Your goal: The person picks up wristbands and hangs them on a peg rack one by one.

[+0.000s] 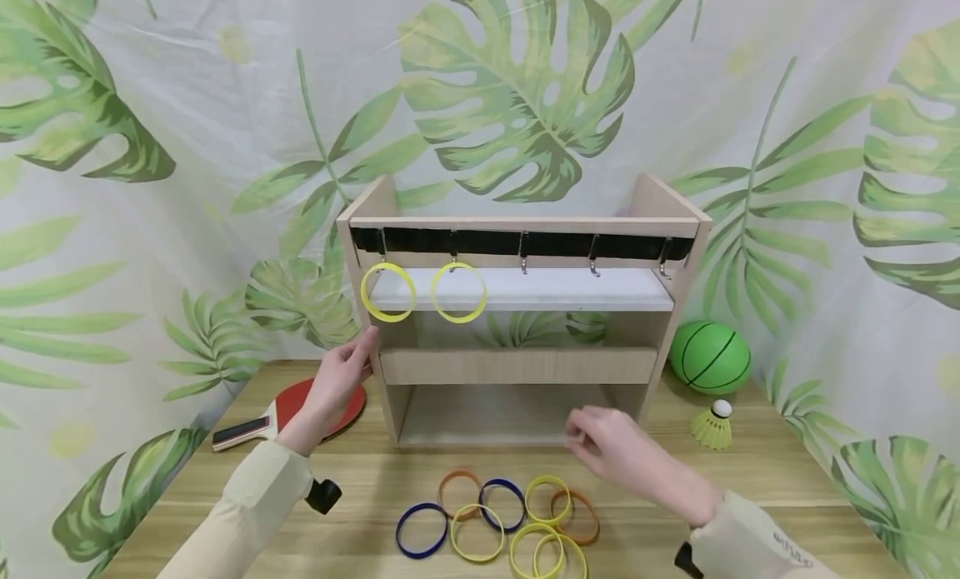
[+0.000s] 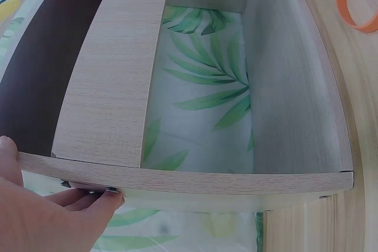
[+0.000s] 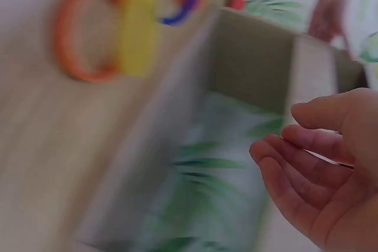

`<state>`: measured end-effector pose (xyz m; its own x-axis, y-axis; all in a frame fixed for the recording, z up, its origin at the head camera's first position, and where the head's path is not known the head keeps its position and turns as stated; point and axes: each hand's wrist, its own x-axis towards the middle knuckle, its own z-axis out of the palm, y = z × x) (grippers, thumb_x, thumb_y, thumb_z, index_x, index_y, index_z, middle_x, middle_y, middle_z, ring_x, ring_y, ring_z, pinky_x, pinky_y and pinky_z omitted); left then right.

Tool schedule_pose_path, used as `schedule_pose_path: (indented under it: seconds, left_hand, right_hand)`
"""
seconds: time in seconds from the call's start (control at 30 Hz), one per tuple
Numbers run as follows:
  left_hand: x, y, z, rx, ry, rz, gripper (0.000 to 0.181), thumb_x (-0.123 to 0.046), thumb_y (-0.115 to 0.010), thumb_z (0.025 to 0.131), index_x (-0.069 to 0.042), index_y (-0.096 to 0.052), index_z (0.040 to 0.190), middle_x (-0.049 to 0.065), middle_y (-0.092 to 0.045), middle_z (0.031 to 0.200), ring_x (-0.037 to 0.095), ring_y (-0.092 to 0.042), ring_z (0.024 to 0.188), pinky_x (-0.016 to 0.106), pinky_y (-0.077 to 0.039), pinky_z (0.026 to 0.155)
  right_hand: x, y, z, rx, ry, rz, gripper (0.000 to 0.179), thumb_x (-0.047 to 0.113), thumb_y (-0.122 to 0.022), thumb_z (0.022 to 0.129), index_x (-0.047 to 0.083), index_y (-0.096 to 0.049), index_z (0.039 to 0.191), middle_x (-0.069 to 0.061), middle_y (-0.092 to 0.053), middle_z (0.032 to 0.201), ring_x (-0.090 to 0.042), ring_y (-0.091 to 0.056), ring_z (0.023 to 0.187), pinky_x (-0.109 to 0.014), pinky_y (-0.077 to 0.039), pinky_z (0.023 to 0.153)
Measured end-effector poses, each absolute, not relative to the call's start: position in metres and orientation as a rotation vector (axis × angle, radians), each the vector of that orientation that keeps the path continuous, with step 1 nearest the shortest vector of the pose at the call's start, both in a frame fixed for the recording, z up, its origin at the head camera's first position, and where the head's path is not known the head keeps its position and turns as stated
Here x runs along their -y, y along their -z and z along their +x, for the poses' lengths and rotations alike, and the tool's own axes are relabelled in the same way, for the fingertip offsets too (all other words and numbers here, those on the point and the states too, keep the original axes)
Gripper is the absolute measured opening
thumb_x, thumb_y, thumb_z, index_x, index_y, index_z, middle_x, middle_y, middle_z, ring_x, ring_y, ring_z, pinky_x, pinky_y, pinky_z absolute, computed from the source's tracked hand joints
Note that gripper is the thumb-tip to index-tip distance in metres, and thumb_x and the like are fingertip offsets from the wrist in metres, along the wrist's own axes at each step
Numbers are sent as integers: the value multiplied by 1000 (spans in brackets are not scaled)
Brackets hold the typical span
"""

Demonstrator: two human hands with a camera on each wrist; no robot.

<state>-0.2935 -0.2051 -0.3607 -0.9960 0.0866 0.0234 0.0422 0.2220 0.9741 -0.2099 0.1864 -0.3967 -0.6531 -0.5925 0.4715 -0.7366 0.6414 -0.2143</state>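
Observation:
A wooden rack (image 1: 517, 366) stands on the table with a row of hooks under its top rail. Two yellow rings (image 1: 387, 292) (image 1: 458, 292) hang on the two leftmost hooks. My left hand (image 1: 366, 346) holds the rack's left side panel. In the left wrist view the panel edge (image 2: 236, 181) lies between the thumb and fingers of that left hand (image 2: 53, 216). My right hand (image 1: 592, 441) hovers empty before the rack's lower opening, its fingers (image 3: 295, 146) loosely curled. Several loose blue, orange and yellow rings (image 1: 495, 521) lie near the front edge.
A red paddle (image 1: 300, 404) lies left of the rack. A green ball (image 1: 709, 356) and a shuttlecock (image 1: 712, 425) sit to its right. Three hooks (image 1: 592, 262) hang bare. A leaf-print curtain closes off the back of the wooden table (image 1: 750, 496).

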Motion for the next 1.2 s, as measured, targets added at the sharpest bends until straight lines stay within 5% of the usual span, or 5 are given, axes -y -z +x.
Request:
schedule_pose_path:
  seconds: [0.43, 1.2]
  left_hand:
    - [206, 361, -294, -2420, -1932, 108, 81, -58, -43, 100, 0, -27, 154, 16, -18, 165, 30, -21, 153, 45, -28, 125]
    - [205, 361, -294, -2414, -1946, 105, 81, -57, -44, 101, 1, -27, 154, 17, -19, 165, 30, -22, 153, 46, -29, 124]
  right_hand:
    - [-209, 478, -206, 2744, -694, 1050, 14, 2, -73, 83, 10, -63, 79, 3, -66, 71, 6, -51, 62, -10, -45, 52]
    - [-218, 468, -209, 2663, -612, 1032, 16, -4, -73, 79, 9, -65, 75, 2, -67, 67, 5, -52, 61, -13, -47, 52]
